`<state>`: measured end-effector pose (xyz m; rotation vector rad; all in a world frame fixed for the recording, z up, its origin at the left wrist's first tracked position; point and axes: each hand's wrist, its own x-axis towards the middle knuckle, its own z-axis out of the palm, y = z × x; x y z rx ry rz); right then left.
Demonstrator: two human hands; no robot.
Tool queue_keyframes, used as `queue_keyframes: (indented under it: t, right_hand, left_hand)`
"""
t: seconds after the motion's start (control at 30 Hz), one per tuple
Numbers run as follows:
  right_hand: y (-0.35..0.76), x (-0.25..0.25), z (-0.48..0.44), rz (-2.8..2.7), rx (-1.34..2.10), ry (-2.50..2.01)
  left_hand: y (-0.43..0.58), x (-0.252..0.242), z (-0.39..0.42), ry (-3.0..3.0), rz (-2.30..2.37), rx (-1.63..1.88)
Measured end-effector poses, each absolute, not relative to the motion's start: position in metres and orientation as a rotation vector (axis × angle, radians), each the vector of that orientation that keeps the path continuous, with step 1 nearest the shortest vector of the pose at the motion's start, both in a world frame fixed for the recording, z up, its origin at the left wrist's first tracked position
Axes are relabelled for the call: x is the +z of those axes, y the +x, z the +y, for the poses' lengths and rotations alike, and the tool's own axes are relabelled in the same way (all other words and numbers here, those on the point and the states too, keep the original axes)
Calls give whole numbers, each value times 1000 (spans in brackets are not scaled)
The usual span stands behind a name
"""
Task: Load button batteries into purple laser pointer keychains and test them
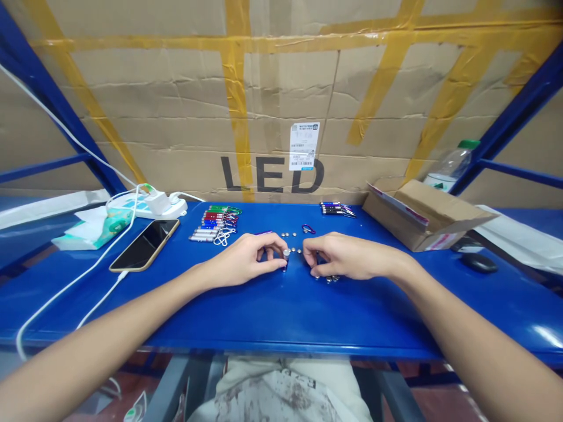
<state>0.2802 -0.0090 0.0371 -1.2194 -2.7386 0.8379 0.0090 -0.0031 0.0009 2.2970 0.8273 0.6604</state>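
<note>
My left hand (259, 256) is closed, with thumb and forefinger around a small upright silver-topped metal piece (286, 253). A sliver of a purple tube (264, 232) shows behind its knuckles; I cannot tell whether the hand touches it. To the right, my right hand (336, 255) bends its fingers into a pinch at the table, and what sits between the fingertips is hidden. Small round silver cells (294, 250) lie between the hands, and more silver pieces (332, 279) are partly covered below the right hand. A purple carabiner clip (308, 229) lies just beyond.
Small keychain flashlights (215, 224) in several colours lie in a row at left, with darker ones (336, 208) at the back. A phone (145, 245), tissue pack (99, 225) and power strip (169, 206) are left. An open carton (426, 214) and black mouse (479, 262) stand right.
</note>
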Motion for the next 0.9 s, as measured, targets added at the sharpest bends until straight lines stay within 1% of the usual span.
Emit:
queue_keyframes:
  t: [0.23,0.6,0.9]
  right_hand:
    - [279,34,-9,-2773,703,-1245]
    - [275,36,-13,-2769,790,-1183]
    - [274,33,-11,-2744,787,-1126]
  left_hand:
    - [8,0,-2,2334,830,674]
    - [5,2,0,2331,852,679]
    - [4,1,0,2312,837,671]
